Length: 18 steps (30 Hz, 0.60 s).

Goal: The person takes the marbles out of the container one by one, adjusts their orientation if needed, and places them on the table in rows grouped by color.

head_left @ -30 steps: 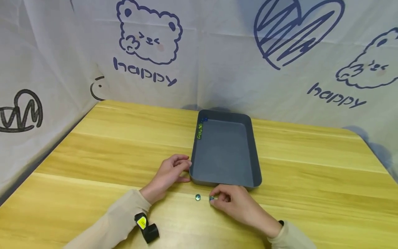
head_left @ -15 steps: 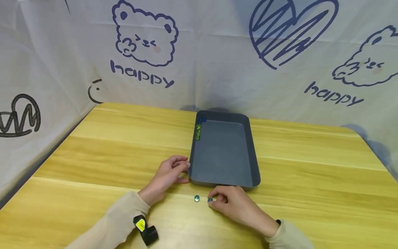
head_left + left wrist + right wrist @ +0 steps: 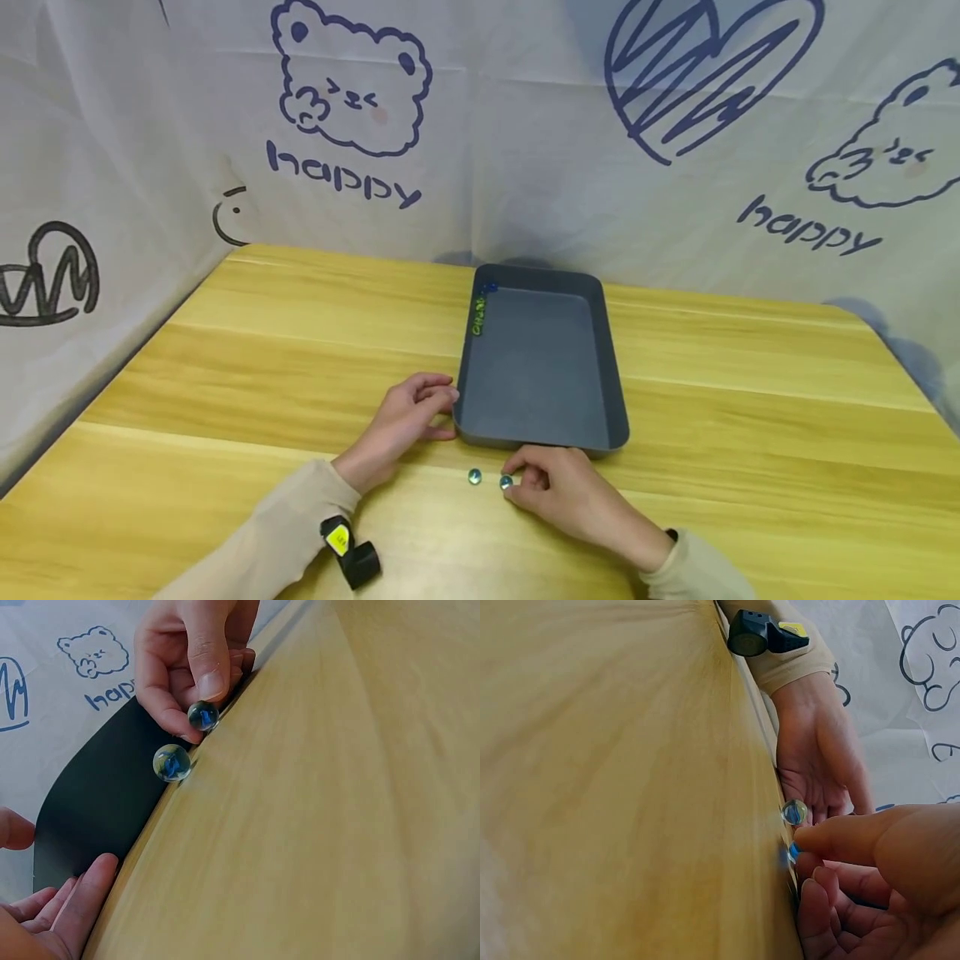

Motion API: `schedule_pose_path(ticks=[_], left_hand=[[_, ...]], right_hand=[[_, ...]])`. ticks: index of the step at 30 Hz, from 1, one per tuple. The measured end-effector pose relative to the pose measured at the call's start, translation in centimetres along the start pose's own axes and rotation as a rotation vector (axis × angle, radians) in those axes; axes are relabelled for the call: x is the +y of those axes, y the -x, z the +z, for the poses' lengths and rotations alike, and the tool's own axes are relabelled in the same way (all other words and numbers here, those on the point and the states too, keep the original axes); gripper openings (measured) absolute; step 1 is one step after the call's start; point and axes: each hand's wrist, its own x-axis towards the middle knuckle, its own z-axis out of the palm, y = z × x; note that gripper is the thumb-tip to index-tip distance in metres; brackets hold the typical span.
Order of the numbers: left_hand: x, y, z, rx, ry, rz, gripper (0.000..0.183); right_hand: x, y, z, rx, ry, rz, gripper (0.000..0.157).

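Note:
A dark grey rectangular tray (image 3: pixel 540 367) lies on the table, with several green and blue marbles (image 3: pixel 478 317) along its far left inner side. My left hand (image 3: pixel 405 425) touches the outside of the tray near its front left corner, fingers loosely extended. Just in front of the tray, my right hand (image 3: pixel 562 492) pinches a clear marble (image 3: pixel 203 715) with a blue swirl, thumb and index finger at its sides. A second clear marble with blue and yellow inside (image 3: pixel 172 763) sits on the table to its left, apart from both hands.
The wooden table (image 3: pixel 300 350) reaches back to white cloth (image 3: pixel 525 150) printed with bears and hearts. A black wrist camera with a yellow label (image 3: pixel 351 554) is strapped to the left sleeve.
The right fingertips have shifted slightly around the marble, and more of it shows now. The left hand, tray and second marble stay in place; the head view shifts a little.

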Motion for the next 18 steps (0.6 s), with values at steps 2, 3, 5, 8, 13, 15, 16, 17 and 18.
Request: schedule_pose_path(ticks=[2,3,5,8,13,15,16,17,18], left_hand=[[0.0,-0.03,0.03,-0.006,0.003,0.0,0.038],[-0.01,-0.05,0.04,-0.009,0.003,-0.001,0.038],[-0.03,-0.05,0.03,-0.006,0.002,-0.003,0.038],[-0.03,-0.14,0.01,-0.005,0.001,-0.003,0.038],[0.0,-0.31,0.02,-0.017,0.014,-0.009,0.039],[-0.03,-0.31,0.0,-0.013,0.017,-0.014,0.038],[-0.04,-0.31,-0.02,-0.01,0.016,-0.015,0.038],[-0.04,-0.31,-0.05,-0.009,0.015,-0.015,0.038],[-0.04,-0.32,-0.06,-0.009,0.014,-0.013,0.038]], right_hand=[[0.07,0.06,-0.03,0.011,0.002,-0.007,0.011],[0.09,0.07,-0.04,0.013,0.003,-0.006,0.011],[0.08,0.09,-0.03,0.011,0.003,-0.003,0.011],[0.11,0.06,-0.01,0.011,0.004,-0.001,0.011],[-0.13,-0.05,0.06,0.016,0.025,0.029,0.01],[-0.28,-0.19,0.22,0.02,0.031,0.035,0.01],[-0.35,-0.27,0.31,0.023,0.032,0.035,0.01],[-0.41,-0.34,0.4,0.029,0.035,0.035,0.01],[-0.47,-0.4,0.49,0.036,0.04,0.036,0.01]])
